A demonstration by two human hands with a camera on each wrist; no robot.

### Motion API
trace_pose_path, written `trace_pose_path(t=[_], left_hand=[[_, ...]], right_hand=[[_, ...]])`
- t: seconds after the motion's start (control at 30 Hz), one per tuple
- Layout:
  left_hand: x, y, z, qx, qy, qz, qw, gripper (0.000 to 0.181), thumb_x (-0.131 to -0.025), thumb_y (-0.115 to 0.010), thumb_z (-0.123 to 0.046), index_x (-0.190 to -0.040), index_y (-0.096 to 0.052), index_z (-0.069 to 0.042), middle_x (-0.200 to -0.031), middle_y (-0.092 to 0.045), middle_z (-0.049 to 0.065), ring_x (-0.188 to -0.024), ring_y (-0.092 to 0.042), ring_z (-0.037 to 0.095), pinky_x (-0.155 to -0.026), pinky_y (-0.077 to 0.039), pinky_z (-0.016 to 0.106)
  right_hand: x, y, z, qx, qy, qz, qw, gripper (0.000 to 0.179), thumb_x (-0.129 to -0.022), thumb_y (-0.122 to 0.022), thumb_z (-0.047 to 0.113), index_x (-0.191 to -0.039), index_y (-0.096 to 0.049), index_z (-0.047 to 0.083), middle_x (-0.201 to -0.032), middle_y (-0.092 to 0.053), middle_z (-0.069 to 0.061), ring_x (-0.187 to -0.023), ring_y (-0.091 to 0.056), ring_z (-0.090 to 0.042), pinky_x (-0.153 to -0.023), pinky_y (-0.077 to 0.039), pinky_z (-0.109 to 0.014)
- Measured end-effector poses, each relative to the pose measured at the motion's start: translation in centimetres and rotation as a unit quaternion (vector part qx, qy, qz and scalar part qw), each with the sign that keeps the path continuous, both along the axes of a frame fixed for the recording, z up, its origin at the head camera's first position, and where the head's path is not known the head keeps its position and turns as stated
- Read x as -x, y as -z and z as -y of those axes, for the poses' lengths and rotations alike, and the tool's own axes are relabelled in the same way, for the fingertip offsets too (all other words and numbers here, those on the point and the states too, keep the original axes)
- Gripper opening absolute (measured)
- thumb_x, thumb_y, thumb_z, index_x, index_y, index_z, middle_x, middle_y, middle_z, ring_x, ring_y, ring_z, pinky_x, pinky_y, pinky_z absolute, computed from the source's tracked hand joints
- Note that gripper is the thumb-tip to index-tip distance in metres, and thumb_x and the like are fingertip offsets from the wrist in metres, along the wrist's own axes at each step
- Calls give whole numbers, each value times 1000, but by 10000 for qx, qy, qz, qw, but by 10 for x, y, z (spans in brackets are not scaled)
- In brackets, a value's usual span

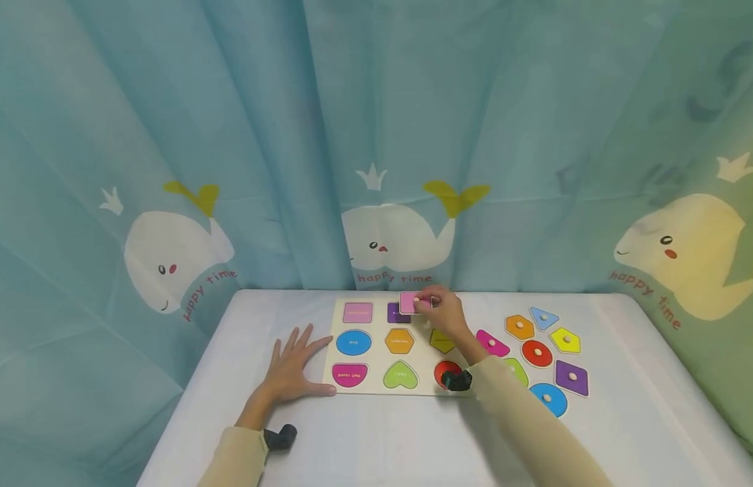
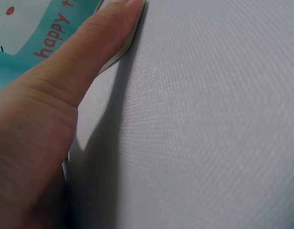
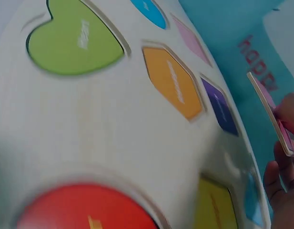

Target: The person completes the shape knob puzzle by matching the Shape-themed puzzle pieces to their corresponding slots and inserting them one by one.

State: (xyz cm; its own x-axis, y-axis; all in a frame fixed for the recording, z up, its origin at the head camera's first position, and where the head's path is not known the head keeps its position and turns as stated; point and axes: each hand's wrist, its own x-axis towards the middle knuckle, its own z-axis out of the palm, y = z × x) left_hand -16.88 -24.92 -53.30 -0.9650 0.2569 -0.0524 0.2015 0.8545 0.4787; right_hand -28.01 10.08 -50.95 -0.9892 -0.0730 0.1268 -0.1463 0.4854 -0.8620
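Note:
A pale wooden shape-puzzle board [image 1: 378, 355] lies on the table, with coloured recesses including a blue oval, an orange hexagon and a green heart. My left hand [image 1: 291, 368] rests spread at the board's left side, its thumb [image 2: 101, 36] on the near corner. My right hand [image 1: 449, 316] pinches a pink rectangular puzzle piece [image 1: 406, 304] by its small knob. That piece is raised over the back of the board and overlaps the purple recess in the head view. The right wrist view shows it tilted edge-on, near the purple recess [image 3: 220, 106].
Loose knobbed pieces lie right of the board, among them an orange hexagon [image 1: 519, 327], a red circle [image 1: 537, 353], a purple square [image 1: 572, 377] and a blue oval [image 1: 549, 400]. My right sleeve partly covers a green piece [image 1: 517, 370]. A whale-print curtain [image 1: 388, 135] hangs behind the table.

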Motion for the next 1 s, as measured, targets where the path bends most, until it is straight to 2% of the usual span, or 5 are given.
trace_pose_path(t=[0.3,0.47,0.57,0.77,1.0], left_hand=[[0,-4,0,53,-45,-34,10000,105,-66,-85,-65,-155,-48,-23,-169,-20,20,-154,-7,50,-115,2,77],[0,-6,1,122,-92,-4,9999,104,-67,-85,-64,-155,-48,-24,-169,-19,19,-155,-6,49,-116,2,76],[0,-4,0,120,-86,43,9999,103,-67,-85,-64,-155,-47,-24,-170,-18,19,-155,-5,49,-116,3,76],[-1,-1,-2,122,-75,68,9999,104,-67,-84,-66,-155,-47,-25,-170,-19,18,-155,-5,48,-116,2,76],[0,1,-4,224,-80,46,9997,104,-67,-81,-70,-155,-46,-29,-170,-18,16,-156,-4,47,-117,2,75]], right_hand=[[4,5,45,176,-218,-48,9996,15,-91,-78,13,-99,-79,1,-119,-64,-17,-118,-62,-38,-106,-51,-49],[6,7,66,24,-257,-37,9997,13,-91,-77,16,-98,-80,5,-122,-63,-13,-108,-60,-32,-99,-55,-45],[6,8,75,12,-298,-68,9995,13,-91,-77,15,-98,-80,5,-123,-62,-14,-108,-58,-31,-96,-55,-44],[4,12,91,41,-372,-52,9993,14,-89,-79,13,-99,-80,3,-127,-60,-14,-120,-47,-32,-99,-48,-47],[5,18,107,-313,-377,-198,9986,12,-89,-79,14,-97,-81,6,-124,-62,-13,-118,-45,-33,-99,-41,-50]])
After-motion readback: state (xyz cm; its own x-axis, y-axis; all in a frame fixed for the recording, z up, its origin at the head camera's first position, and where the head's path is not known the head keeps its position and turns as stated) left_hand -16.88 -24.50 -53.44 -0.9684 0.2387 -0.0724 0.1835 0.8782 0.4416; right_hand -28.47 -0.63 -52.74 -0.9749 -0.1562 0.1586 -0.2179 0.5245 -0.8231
